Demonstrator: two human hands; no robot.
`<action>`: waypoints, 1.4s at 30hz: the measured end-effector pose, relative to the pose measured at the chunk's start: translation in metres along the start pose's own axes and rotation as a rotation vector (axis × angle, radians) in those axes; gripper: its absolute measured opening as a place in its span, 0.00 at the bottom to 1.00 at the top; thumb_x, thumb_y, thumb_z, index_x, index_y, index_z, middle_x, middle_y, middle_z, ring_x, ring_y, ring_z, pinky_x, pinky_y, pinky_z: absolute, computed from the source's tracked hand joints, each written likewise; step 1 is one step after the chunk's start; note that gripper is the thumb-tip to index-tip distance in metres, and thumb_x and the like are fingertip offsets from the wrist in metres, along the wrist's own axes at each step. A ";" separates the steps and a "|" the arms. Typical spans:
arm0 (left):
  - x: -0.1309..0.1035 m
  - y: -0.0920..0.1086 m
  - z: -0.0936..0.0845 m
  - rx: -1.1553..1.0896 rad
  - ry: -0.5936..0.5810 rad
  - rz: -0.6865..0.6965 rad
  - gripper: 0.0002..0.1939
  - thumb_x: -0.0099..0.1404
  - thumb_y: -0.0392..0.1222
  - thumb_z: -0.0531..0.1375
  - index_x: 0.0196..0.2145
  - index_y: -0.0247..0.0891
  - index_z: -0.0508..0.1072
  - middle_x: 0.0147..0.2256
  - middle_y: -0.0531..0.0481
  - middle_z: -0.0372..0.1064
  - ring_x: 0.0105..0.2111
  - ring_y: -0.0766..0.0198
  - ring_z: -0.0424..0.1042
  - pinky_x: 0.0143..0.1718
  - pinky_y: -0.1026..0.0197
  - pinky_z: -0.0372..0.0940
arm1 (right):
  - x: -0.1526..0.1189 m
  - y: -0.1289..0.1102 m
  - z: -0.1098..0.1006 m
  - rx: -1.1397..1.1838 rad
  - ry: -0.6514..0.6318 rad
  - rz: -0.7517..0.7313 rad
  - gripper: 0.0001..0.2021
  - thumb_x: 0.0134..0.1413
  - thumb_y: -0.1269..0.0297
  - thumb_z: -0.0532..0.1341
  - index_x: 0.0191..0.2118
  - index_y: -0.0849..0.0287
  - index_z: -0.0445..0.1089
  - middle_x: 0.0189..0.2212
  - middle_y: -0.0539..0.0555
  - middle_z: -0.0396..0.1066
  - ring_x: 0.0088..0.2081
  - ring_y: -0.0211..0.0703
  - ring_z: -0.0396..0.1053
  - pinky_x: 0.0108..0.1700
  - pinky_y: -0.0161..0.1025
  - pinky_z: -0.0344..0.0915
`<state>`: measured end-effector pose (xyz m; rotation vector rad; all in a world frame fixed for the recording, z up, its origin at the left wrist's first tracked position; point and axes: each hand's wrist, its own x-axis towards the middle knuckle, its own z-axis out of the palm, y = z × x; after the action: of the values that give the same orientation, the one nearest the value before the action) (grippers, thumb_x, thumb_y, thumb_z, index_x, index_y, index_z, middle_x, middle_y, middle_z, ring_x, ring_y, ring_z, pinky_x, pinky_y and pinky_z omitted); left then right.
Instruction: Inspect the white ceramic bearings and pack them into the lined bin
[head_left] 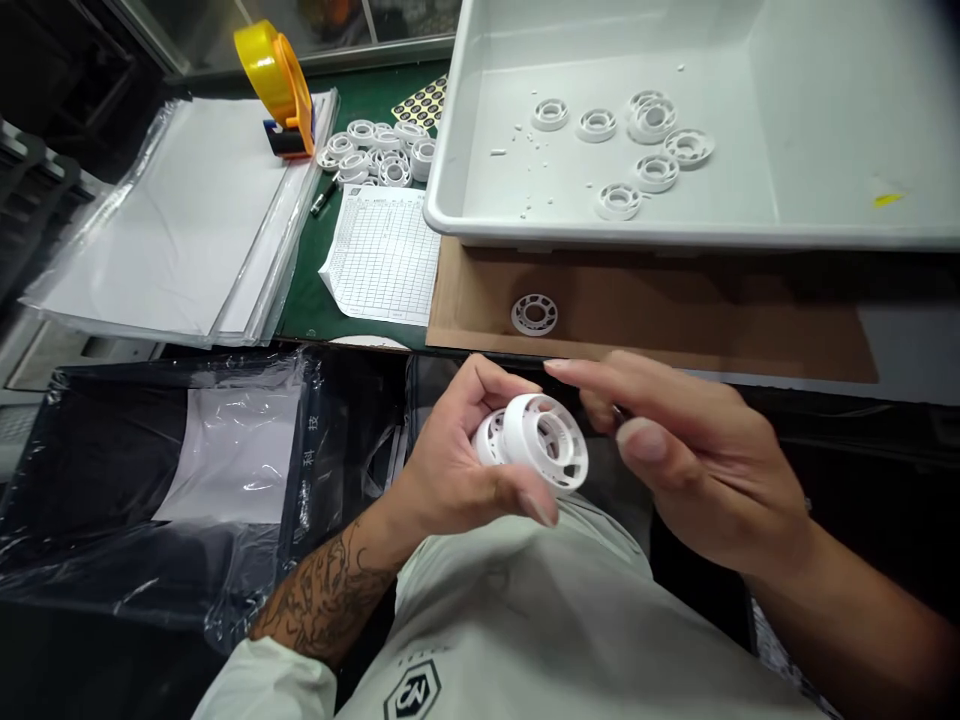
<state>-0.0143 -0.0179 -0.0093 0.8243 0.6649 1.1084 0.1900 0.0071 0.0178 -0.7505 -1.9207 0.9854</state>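
My left hand (457,455) is closed around white plastic rings (551,442), at least two of them side by side, held above my lap. The nearest one faces right and shows slots around its rim and an open centre. Just to the right, apart from the rings, is my right hand (697,455), its index finger stretched out and the thumb and other fingers bent together. A small dark thing shows between those fingers, mostly hidden. One flat white slotted ring (535,315) lies on the brown cardboard (675,320) beyond my hands.
A large white tray (600,235) at the back right holds several white rings (619,201) and small white scraps. To its left are a heap of rings (394,170), a printed form (382,255), a pen (324,197), bagged sheets (165,220) and a yellow tape dispenser (279,85).
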 end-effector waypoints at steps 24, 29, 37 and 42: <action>0.015 -0.003 0.010 -0.119 0.061 -0.089 0.37 0.56 0.77 0.67 0.40 0.39 0.70 0.30 0.48 0.81 0.25 0.62 0.79 0.26 0.64 0.72 | 0.002 0.066 -0.034 -0.600 0.113 -0.003 0.15 0.73 0.53 0.62 0.53 0.54 0.80 0.55 0.63 0.71 0.56 0.62 0.72 0.61 0.56 0.70; 0.014 -0.004 0.007 -0.068 -0.033 -0.116 0.36 0.56 0.73 0.70 0.45 0.40 0.70 0.33 0.50 0.79 0.28 0.62 0.79 0.31 0.62 0.73 | 0.002 0.013 -0.008 -0.105 -0.106 -0.201 0.13 0.74 0.51 0.66 0.50 0.55 0.79 0.58 0.63 0.67 0.60 0.56 0.69 0.62 0.52 0.70; 0.013 -0.009 0.003 -0.157 -0.128 -0.141 0.43 0.49 0.73 0.73 0.50 0.41 0.69 0.34 0.46 0.82 0.27 0.62 0.79 0.30 0.62 0.74 | -0.007 0.031 -0.009 0.667 0.339 0.353 0.15 0.71 0.42 0.66 0.43 0.47 0.80 0.51 0.51 0.74 0.49 0.49 0.76 0.47 0.40 0.78; 0.011 -0.005 0.004 -0.180 -0.161 -0.133 0.44 0.49 0.71 0.74 0.52 0.40 0.70 0.36 0.46 0.82 0.29 0.63 0.79 0.32 0.63 0.74 | -0.010 0.018 -0.005 0.651 0.292 0.372 0.13 0.68 0.46 0.70 0.41 0.48 0.83 0.48 0.52 0.74 0.45 0.47 0.75 0.45 0.38 0.77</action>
<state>-0.0052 -0.0094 -0.0119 0.6961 0.4709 0.9548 0.2013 0.0103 0.0002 -0.8116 -1.1203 1.5281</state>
